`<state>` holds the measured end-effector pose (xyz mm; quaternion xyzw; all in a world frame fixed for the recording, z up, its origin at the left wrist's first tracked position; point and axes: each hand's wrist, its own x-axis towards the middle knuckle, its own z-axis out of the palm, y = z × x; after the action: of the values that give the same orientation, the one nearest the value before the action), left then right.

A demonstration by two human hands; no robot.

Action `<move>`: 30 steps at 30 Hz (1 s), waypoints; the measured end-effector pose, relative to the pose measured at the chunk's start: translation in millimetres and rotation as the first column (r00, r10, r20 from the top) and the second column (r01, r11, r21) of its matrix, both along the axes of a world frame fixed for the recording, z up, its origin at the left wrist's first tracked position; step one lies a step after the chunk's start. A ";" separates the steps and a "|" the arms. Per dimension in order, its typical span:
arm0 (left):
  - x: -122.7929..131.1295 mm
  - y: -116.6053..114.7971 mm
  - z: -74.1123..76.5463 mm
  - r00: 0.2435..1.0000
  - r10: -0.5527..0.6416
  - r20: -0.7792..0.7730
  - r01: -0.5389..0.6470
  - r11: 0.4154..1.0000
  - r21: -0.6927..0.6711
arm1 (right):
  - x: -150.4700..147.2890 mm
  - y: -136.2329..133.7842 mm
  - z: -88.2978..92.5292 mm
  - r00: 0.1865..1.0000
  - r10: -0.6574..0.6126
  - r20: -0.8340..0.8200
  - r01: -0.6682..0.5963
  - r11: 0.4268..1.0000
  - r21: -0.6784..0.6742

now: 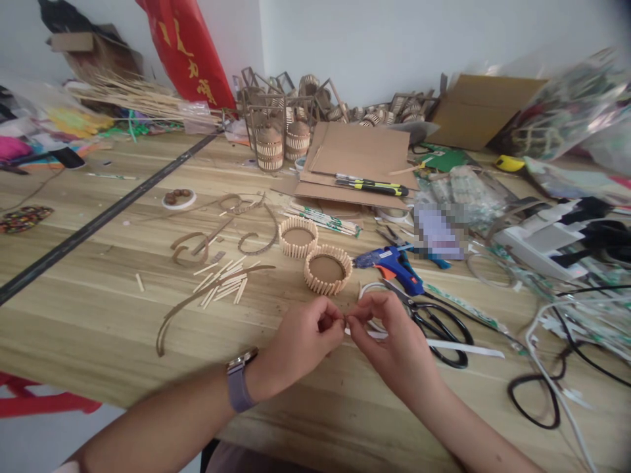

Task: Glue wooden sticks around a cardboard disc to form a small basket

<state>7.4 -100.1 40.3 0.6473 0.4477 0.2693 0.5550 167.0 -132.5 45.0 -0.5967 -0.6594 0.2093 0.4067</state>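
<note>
My left hand (308, 338), with a watch on its wrist, is closed in a pinch. Its fingertips meet those of my right hand (389, 335), also pinched, over the near part of the table. Something small and dark seems to sit between them, too hidden to name. Just beyond my hands stand two round cups made of short wooden sticks, a nearer cup (327, 284) and a farther cup (298, 253), both with cardboard bottoms. Under my right hand a white strip (468, 346) runs out to the right, across black-handled scissors (444, 328).
A blue glue gun (394, 266) lies right of the cups. Loose sticks (229, 282) and curled cardboard strips (197, 295) lie to the left. Box cutters (372, 186) rest on stacked cardboard (359, 148). Finished stick lanterns (269, 148) stand behind; cables (532, 341) tangle at right.
</note>
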 end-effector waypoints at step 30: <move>-1.5 23.0 6.6 0.862 0.332 0.384 -0.240 0.933 -0.268 | 74.6 1.9 5.2 0.948 -0.116 0.296 0.053 0.976 0.210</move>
<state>5.9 -77.1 46.8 0.4366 0.4342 0.4338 0.6578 241.6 -130.6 50.2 -0.6059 -0.7058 0.0293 0.3658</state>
